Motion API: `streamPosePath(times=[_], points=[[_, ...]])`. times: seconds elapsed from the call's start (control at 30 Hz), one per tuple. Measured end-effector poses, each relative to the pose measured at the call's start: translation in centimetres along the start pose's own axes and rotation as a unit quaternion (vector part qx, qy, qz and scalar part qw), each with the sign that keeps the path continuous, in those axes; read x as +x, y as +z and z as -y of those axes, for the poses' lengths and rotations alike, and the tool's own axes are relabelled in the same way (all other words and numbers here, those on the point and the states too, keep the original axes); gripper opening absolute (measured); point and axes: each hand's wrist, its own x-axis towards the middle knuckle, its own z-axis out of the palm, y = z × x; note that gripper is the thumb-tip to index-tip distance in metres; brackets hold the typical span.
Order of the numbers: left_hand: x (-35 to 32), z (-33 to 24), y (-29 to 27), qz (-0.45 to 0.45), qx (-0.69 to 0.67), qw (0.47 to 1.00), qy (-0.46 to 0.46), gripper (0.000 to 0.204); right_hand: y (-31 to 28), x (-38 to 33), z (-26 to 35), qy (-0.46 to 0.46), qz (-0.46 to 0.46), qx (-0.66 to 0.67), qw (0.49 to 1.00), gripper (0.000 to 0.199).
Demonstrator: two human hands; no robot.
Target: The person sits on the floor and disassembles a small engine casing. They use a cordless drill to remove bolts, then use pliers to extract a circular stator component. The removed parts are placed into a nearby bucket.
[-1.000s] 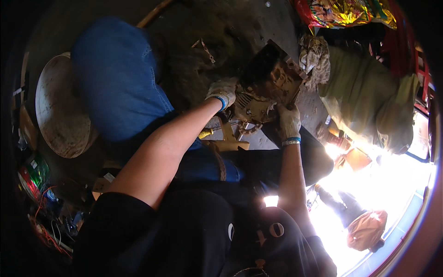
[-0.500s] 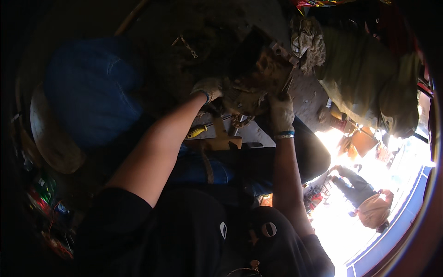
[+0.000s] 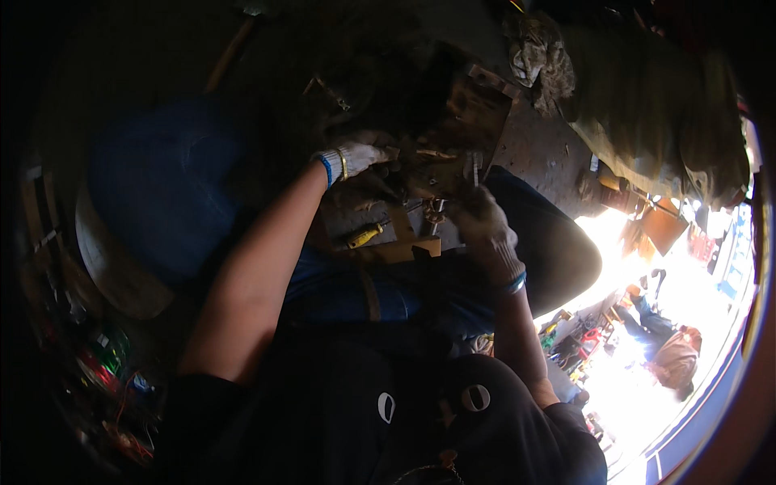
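A rusty, dirt-covered metal part (image 3: 478,113) with a flat plate and a bracket-like end lies in front of me in shadow. My left hand (image 3: 360,159), in a pale knit glove, reaches to its left side with the fingers closed together; what is in them is too dark to see. On the near right, my gloved right hand (image 3: 485,225) is blurred, its fingers curled beside a bright metal piece (image 3: 475,166). A shiny bolt-like piece (image 3: 435,212) shows between the hands. Below it lies a yellow-handled screwdriver (image 3: 365,235), close to a tan wooden piece (image 3: 396,250).
A person's blue-jeaned leg (image 3: 166,194) is at the left. A crumpled grey cloth (image 3: 540,52) and a draped olive cloth (image 3: 655,113) are at the upper right. A wooden handle (image 3: 229,56) lies at the far left. Another person (image 3: 675,356) is in the bright area at right.
My right hand has come down toward me, away from the metal part's right edge. My left hand has turned and its fingers show more. The metal part appears shifted or tilted.
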Motion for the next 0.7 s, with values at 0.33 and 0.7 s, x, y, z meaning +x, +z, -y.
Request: streamPosePath(times=[0.33, 0.7], points=[[-1.8, -5.4, 3.4, -0.034, -0.022, 0.994, 0.099, 0.02, 3.1, 2.6, -0.6, -0.085, 0.176, 0.111, 0.974, 0.031], [-2.3, -7.6, 4.7, 0.013, 0.019, 0.993, 0.115, 0.024, 2.7, 4.1, -0.3, -0.152, 0.208, 0.148, 0.955, 0.029]])
